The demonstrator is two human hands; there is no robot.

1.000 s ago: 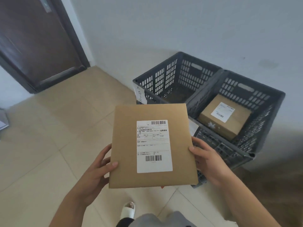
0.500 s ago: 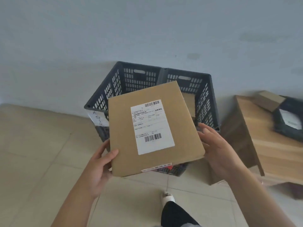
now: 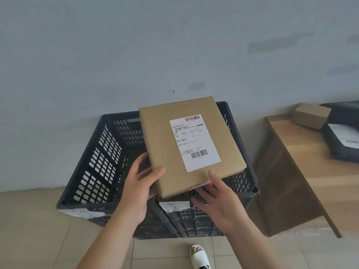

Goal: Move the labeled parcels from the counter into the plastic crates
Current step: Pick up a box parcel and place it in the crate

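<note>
We stand before two dark crates set side by side against a pale wall (image 3: 136,45), on a tiled floor (image 3: 38,230). The left crate (image 3: 101,158) has slotted walls and a white tag on its front; the right crate (image 3: 240,183) carries a white tag (image 3: 174,205) on its near face. To the right is a wooden counter (image 3: 314,171), just beside the right crate, with a small brown box (image 3: 310,115) and a dark bag (image 3: 343,136) lying on it near the wall. A white slipper (image 3: 200,257) shows at the bottom edge.

The parcel (image 3: 186,144) is a flat brown carton with a white label (image 3: 194,142) bearing two barcodes. It is tilted and sits above the crates, mostly over the right one, hiding that crate's inside. Our left hand (image 3: 139,189) grips its near left corner, thumb on top and fingers beneath. Our right hand (image 3: 215,199) is spread with fingers fairly straight at the near edge; whether it touches the carton we cannot tell.
</note>
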